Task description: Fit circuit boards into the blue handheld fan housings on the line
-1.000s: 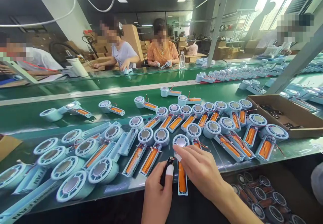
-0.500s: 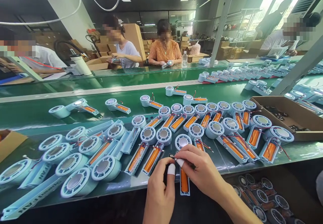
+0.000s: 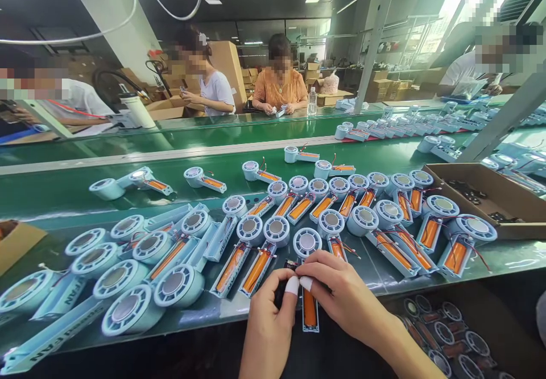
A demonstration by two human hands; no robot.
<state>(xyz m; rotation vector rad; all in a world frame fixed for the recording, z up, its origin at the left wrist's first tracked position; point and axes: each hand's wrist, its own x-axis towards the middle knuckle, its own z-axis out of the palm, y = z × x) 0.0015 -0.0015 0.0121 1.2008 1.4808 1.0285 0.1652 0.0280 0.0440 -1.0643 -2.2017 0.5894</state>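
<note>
My left hand [image 3: 273,305] grips a small black circuit board [image 3: 291,264] between thumb and fingers. My right hand [image 3: 341,293] is pinched against the board's right side; a red wire shows by its fingertips, and whatever sits between them is hidden. White covers wrap both thumbs. Under my hands lies a light-blue handheld fan [image 3: 307,243], its round head facing up and its open handle showing an orange battery [image 3: 311,310]. My right hand covers part of the handle.
Rows of similar fans [image 3: 179,285] crowd the bench on both sides. An open cardboard box [image 3: 482,197] with black parts stands at right. More fans sit on the green conveyor belt [image 3: 205,208] beyond. A lower box [image 3: 512,333] holds fan parts. Several co-workers sit across.
My thumbs have come closer together at the board, which now tilts to show more of its face. Fans on the belt have shifted slightly right. The co-workers' hands have moved.
</note>
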